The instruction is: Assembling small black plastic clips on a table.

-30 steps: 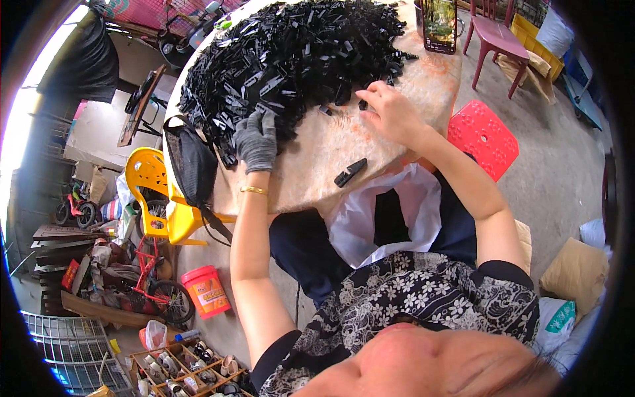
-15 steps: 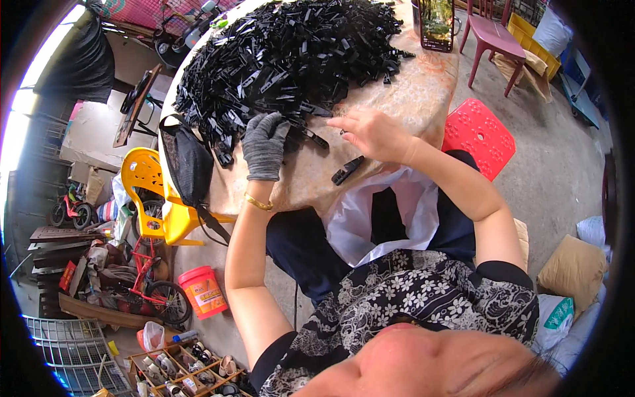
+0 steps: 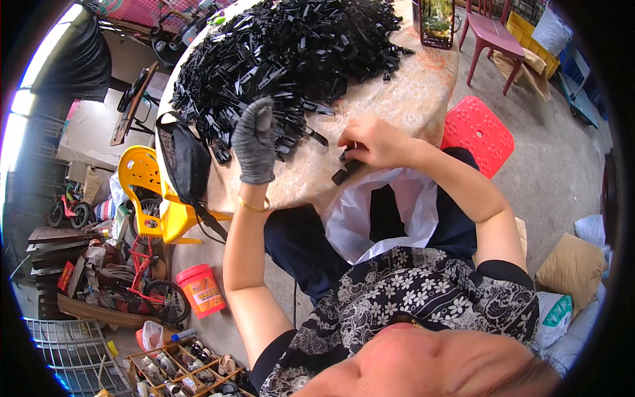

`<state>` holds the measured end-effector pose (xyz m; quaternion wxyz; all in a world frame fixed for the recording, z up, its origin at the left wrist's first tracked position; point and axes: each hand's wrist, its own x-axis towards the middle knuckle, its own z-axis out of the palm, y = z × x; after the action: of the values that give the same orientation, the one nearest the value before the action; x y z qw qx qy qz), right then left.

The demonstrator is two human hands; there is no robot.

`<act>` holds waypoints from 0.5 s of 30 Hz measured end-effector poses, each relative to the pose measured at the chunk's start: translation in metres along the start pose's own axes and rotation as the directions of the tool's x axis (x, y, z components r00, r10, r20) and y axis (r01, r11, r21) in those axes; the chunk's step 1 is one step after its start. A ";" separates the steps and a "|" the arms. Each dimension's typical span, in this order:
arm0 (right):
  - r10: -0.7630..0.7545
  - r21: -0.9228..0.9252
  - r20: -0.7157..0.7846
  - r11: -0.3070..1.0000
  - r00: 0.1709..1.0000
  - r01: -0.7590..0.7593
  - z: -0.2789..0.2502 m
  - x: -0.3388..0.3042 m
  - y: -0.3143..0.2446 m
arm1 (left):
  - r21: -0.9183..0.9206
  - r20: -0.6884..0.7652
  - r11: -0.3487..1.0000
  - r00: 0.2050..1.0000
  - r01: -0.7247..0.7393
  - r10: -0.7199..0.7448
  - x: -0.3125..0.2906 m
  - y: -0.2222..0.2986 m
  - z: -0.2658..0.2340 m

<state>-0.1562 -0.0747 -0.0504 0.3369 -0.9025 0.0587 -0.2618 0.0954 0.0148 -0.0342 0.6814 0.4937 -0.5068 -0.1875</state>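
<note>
A large heap of narrow black plastic pieces (image 3: 284,63), shaped like clips, covers the far part of the round table. My left hand (image 3: 254,144), in a grey knitted glove, is at the near edge of the heap with fingers and thumb drawn together; whatever may be between them is hidden. My bare right hand (image 3: 376,142) bends its fingers down over a loose black plastic clip (image 3: 341,175) near the table's front edge, gripping its upper end. Another clip (image 3: 317,136) lies between my hands, sticking out from the heap.
A patterned cloth (image 3: 304,175) covers the table. An open white plastic bag (image 3: 354,228) sits across my lap below the edge. A phone (image 3: 436,25) stands at the far right. Around the table are a black mesh bag (image 3: 187,159), a yellow chair (image 3: 142,175) and a red stool (image 3: 479,135).
My left hand has drawn slightly left and turned more upright, away from the clips. My right hand has come down, its outstretched fingers curling onto the loose clip at the front.
</note>
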 end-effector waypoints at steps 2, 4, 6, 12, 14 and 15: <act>-0.007 0.042 0.021 0.999 1.000 0.006 0.000 -0.004 0.002 | 0.226 0.031 0.972 0.997 0.065 -0.074 -0.018 0.017 0.017; -0.028 0.040 0.028 0.999 0.999 0.027 -0.001 -0.006 0.002 | 0.057 0.113 0.910 0.903 0.411 -0.415 -0.035 0.043 0.026; -0.078 0.092 0.058 0.993 0.995 0.072 -0.004 -0.005 0.004 | 0.102 0.227 0.854 0.824 0.511 -0.520 -0.049 0.051 0.023; 0.023 0.152 0.041 0.988 0.999 -0.029 -0.003 -0.006 -0.001 | 0.348 0.288 0.879 0.856 0.324 -0.430 -0.080 0.047 0.028; 0.040 0.150 -0.017 0.988 0.999 -0.037 -0.001 -0.006 0.000 | 0.420 0.320 0.880 0.872 0.220 -0.371 -0.081 0.049 0.030; 0.039 0.147 -0.031 0.988 0.999 -0.034 0.000 -0.006 0.000 | 0.496 0.335 0.847 0.859 0.189 -0.388 -0.081 0.052 0.031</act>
<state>-0.1617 -0.0727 -0.0529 0.4062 -0.8694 0.0617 -0.2745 0.0221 0.0838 -0.0305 0.3862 0.6559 -0.5891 -0.2713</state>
